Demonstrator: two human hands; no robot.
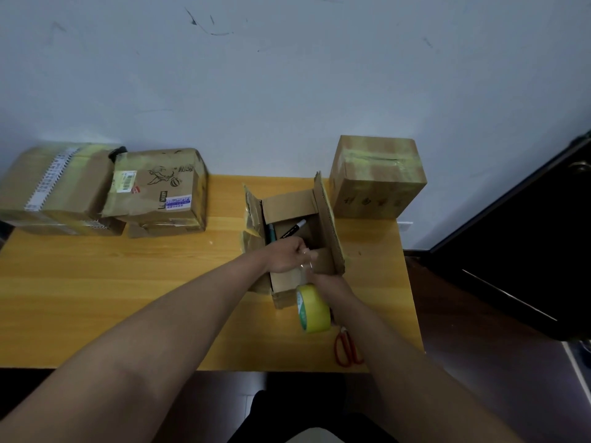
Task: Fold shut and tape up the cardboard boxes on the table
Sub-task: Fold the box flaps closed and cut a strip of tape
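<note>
An open cardboard box (pixel 294 206) stands mid-table with its flaps up and two marker pens (pixel 292 230) inside. Over the box's near edge, my left hand (pixel 286 259) pinches the loose end of a clear strip of tape (pixel 307 266). My right hand (pixel 331 284) grips the yellow tape roll (pixel 315 310) just in front of the box; its fingers are mostly hidden behind the roll. A taped-up box (pixel 377 177) stands at the back right. Two more boxes, one long (pixel 57 187) and one printed (pixel 160 187), lie at the back left.
Red-handled scissors (pixel 347 346) lie near the wooden table's (pixel 128 282) front right corner, beside my right forearm. A white wall runs behind the table. A dark door (pixel 511 251) stands to the right, past the table's edge.
</note>
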